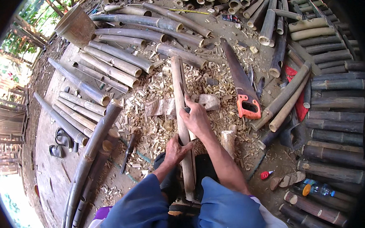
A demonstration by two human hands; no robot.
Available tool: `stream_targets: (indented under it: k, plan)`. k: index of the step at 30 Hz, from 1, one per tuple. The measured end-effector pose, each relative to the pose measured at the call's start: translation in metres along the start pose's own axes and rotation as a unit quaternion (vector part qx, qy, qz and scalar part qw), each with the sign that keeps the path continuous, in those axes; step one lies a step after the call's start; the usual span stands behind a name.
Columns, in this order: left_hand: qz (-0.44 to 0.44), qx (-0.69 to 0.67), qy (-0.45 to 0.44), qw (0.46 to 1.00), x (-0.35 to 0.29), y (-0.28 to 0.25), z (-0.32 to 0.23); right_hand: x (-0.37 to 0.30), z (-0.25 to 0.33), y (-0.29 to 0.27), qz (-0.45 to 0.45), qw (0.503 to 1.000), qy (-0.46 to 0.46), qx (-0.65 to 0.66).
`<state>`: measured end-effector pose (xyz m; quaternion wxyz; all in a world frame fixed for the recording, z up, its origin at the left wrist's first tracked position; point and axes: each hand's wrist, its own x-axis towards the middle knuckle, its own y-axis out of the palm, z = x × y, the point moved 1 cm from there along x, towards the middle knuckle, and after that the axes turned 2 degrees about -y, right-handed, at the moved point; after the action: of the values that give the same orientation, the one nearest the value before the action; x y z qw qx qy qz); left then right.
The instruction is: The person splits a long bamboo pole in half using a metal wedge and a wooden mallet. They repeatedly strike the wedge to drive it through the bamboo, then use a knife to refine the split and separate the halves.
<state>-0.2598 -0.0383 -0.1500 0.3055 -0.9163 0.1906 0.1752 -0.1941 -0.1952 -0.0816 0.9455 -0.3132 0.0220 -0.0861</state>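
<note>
A long, pale bamboo pole [178,87] stands tilted between my knees, running away from me over the wood chips. My left hand [175,151] is wrapped round its lower part, thumb across the front. Higher up, my right hand [195,116] is closed at the pole's right side, its index finger stretched along it. A small dark piece shows by that hand's fingers; I cannot tell whether it is a tool or part of the pole. Behind the pole lies a wooden block [160,107], with a short log piece [209,101] to its right.
A handsaw [249,107] with an orange handle lies right of the chips. A chisel-like tool [128,152] is at left, near leaning dark bamboo [92,150]. Bamboo lengths [334,126] line the right side. A bucket [75,26], a plastic bottle [319,189] and a small red bottle [266,175] stand or lie around.
</note>
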Motion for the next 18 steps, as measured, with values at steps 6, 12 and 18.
stream_targets:
  k: [6, 12, 18]
  plan:
    - [-0.037, 0.015, 0.0, 0.999, -0.005, -0.002, 0.007, -0.035, -0.003, 0.008, -0.011, 0.998, -0.061, -0.025]
    - [-0.002, 0.032, -0.029, 0.999, -0.006, -0.006, 0.007, 0.026, 0.01, 0.001, 0.045, 0.997, 0.028, 0.053]
    - [-0.048, 0.06, 0.026, 0.997, -0.009, -0.005, 0.009, 0.066, 0.021, 0.001, 0.059, 0.997, 0.037, 0.045]
